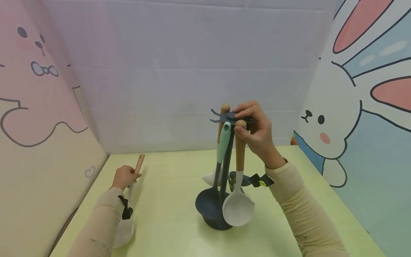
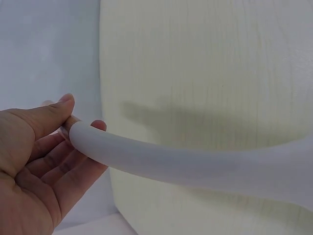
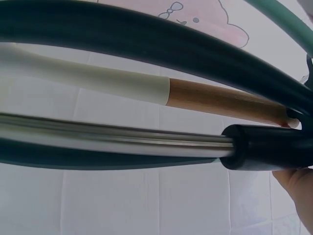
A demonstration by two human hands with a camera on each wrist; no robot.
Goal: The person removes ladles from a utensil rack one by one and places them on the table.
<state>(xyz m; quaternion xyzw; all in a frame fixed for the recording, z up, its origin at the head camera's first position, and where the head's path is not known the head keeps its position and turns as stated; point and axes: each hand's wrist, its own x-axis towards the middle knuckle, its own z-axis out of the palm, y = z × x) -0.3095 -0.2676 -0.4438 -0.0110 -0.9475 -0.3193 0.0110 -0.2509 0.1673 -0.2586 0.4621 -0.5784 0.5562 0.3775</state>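
At the left of the table, my left hand (image 1: pixel 123 176) pinches the wooden handle of a white kitchen utensil (image 2: pixel 195 164). Its broad white head points toward me, partly behind the sleeve, so its exact kind is unclear. My right hand (image 1: pixel 257 123) is at the top of a dark utensil stand (image 1: pixel 227 157). Its thumb and fingers pinch the wooden handle of a white ladle (image 1: pixel 238 208) by the hooks. Beside that ladle hangs a dark ladle (image 1: pixel 208 203) with a mint handle. Behind them hangs another white utensil (image 1: pixel 210 178) with a wooden handle.
A metal-wired utensil (image 3: pixel 195 144) with a black handle hangs close to the right wrist. The stand's round dark base (image 1: pixel 216 223) rests on the pale table (image 1: pixel 167 200). A white cloth wall (image 1: pixel 192 89) rises behind the table, with cartoon-printed panels at both sides.
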